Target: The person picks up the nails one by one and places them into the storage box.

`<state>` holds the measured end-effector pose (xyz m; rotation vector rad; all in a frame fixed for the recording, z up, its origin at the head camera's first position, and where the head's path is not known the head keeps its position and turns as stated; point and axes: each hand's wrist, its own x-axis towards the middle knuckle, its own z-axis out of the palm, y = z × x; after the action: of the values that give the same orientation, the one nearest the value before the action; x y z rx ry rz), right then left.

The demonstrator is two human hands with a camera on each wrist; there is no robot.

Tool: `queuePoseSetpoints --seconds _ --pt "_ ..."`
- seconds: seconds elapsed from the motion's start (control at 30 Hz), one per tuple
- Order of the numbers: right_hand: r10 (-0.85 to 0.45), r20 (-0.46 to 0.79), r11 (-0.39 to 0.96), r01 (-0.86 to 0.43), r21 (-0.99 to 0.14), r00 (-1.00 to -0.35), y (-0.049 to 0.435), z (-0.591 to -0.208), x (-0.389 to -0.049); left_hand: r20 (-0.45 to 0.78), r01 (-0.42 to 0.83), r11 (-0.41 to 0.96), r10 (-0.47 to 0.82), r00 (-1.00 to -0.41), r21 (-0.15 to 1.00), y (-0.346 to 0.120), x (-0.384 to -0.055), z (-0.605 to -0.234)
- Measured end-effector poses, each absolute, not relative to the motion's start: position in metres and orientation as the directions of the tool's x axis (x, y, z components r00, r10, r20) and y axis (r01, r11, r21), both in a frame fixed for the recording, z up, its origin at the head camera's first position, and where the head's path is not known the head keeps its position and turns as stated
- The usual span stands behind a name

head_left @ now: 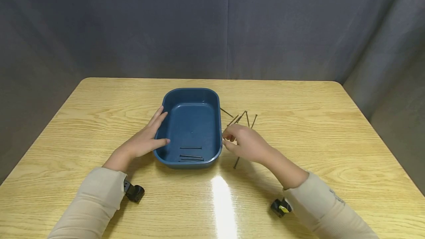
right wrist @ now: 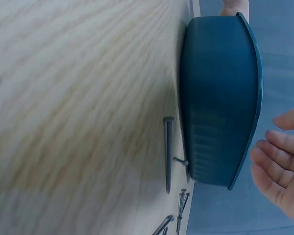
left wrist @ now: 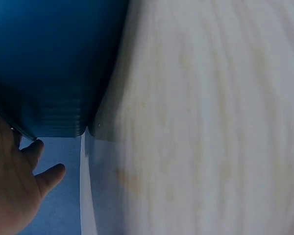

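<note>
A deep blue plastic basin [head_left: 193,121] with rounded corners stands on the table. Several dark nails [head_left: 190,156] lie inside at its near end. My left hand [head_left: 144,139] is at the basin's left rim, fingers spread and tips reaching over the edge. Beyond the right rim, my right hand [head_left: 247,143] hovers with its fingers loosely bent. In the right wrist view the thumb [right wrist: 290,120] stands apart from the fingers [right wrist: 277,164], and nothing shows between them. More nails [head_left: 246,115] lie scattered to the right of the basin, partly hidden by the right hand.
One nail [head_left: 236,163] lies on the near side of the right hand. The wooden table [head_left: 308,121] has a glare patch in front of the basin. Grey curtains [head_left: 149,28] hang behind the table and at its sides. Both wrists carry small black cameras [head_left: 135,193].
</note>
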<state>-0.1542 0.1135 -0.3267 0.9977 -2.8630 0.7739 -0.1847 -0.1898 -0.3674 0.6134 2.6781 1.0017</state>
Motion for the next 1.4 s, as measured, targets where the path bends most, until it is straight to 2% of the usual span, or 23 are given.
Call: queuePoseSetpoints --seconds 0.5,1.03,1.4 --pt "-0.552 0.131 0.706 -0.546 -0.45 -0.823 0.136 -0.334 -0.155 -0.052 0.315 0.671 0.466 -0.883 0.671 -0.19 -0.185 -0.366" --pt "-0.474 -0.004 0.763 -0.409 -0.501 -0.88 0.156 -0.343 -0.156 -0.055 0.311 0.671 0.465 -0.883 0.673 -0.189 -0.186 -0.368" --pt "-0.451 -0.062 0.801 -0.374 -0.467 -0.89 0.168 -0.348 -0.156 -0.059 0.303 0.678 0.455 -0.889 0.67 -0.189 -0.185 -0.368"
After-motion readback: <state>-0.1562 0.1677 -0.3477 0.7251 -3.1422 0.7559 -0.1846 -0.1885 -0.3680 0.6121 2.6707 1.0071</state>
